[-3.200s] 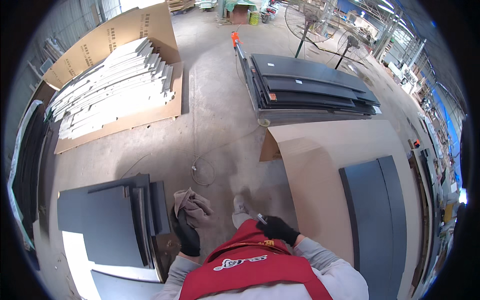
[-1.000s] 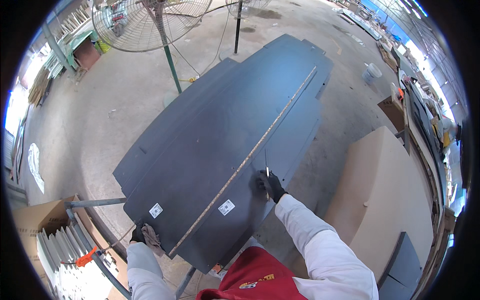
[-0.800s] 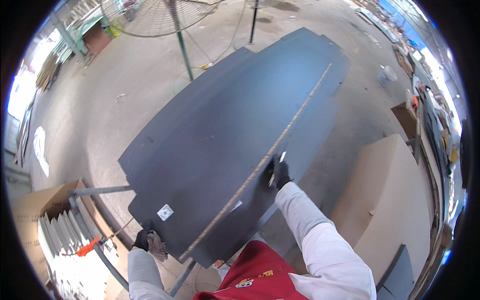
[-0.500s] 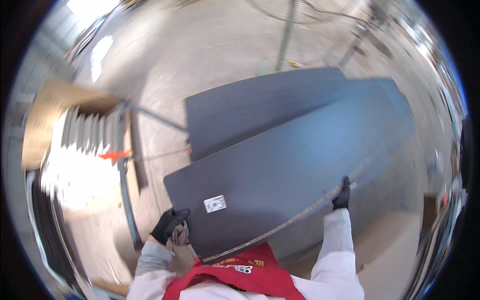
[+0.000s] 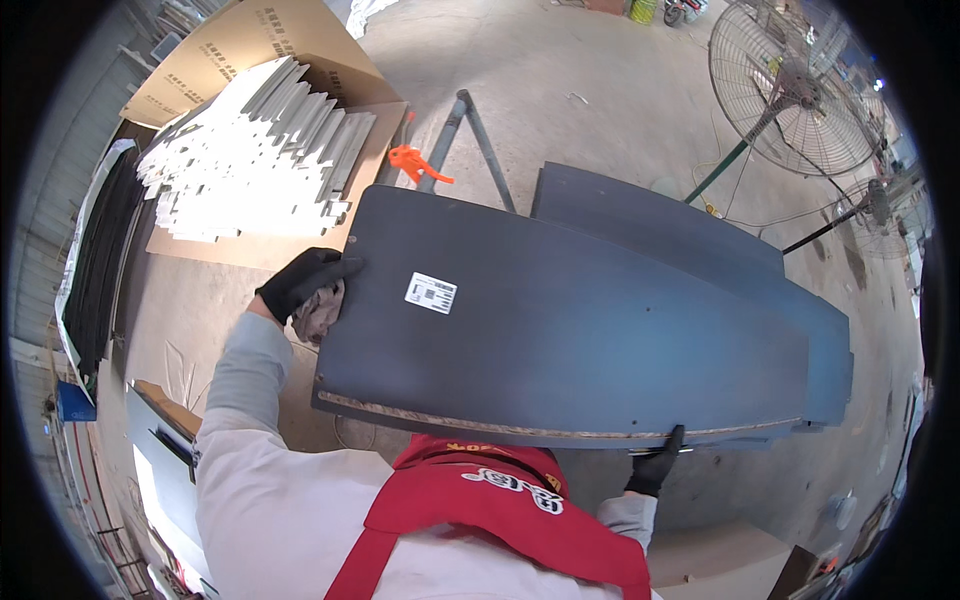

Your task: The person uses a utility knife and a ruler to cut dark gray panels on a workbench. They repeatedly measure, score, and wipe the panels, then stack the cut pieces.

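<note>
A long dark grey board [image 5: 560,310] with a white label [image 5: 431,293] stretches across the view in front of me. Along its near edge runs a rough brownish strip [image 5: 480,418]. My left hand [image 5: 308,278], in a black glove, is closed on the board's left end, with a crumpled greyish-brown cloth [image 5: 318,312] bunched under the fingers. At the near edge, toward the right, my black-gloved right hand [image 5: 655,468] grips the board, its fingers partly hidden below. A small thin item shows beside that hand, too small to name.
More dark boards [image 5: 660,215] lie beneath and behind this one. Back left, an open cardboard box [image 5: 250,55] holds stacked white strips [image 5: 250,160]. A metal frame [image 5: 485,150] with an orange clamp-like piece [image 5: 412,162] stands by the board's far left. Large fans [image 5: 795,85] stand back right.
The board's left end has swung away from me, with my left hand still on it. My right hand stays at the near edge. The whole view has turned and shifted.
</note>
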Motion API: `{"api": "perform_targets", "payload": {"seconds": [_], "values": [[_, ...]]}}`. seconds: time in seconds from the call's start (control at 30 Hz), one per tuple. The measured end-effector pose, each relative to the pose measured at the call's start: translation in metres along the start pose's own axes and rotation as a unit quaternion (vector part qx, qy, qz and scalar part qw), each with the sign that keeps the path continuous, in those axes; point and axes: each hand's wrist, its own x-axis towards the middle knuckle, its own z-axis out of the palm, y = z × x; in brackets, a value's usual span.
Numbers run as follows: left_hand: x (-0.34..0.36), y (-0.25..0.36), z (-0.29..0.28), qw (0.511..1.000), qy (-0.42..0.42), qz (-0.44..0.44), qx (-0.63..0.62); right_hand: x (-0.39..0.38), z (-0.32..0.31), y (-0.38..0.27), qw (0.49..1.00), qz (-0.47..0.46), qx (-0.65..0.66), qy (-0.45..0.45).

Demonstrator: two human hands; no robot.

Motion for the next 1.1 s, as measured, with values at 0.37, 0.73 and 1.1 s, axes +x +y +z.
{"api": "perform_targets", "payload": {"seconds": [0.37,0.73,1.1], "values": [[0.040,-0.073,-0.033,0.991,-0.051,0.093,-0.079,0.009,-0.029,0.004,0.984,0.006,-0.168,0.054],[0.078,-0.008,0.045,0.898,0.204,0.346,0.180,-0.036,0.037,0.006,0.849,-0.161,-0.453,0.218],[0.105,-0.043,0.017,0.864,0.133,0.397,0.279,-0.011,0.016,-0.003,0.820,-0.121,-0.546,0.124]]}}
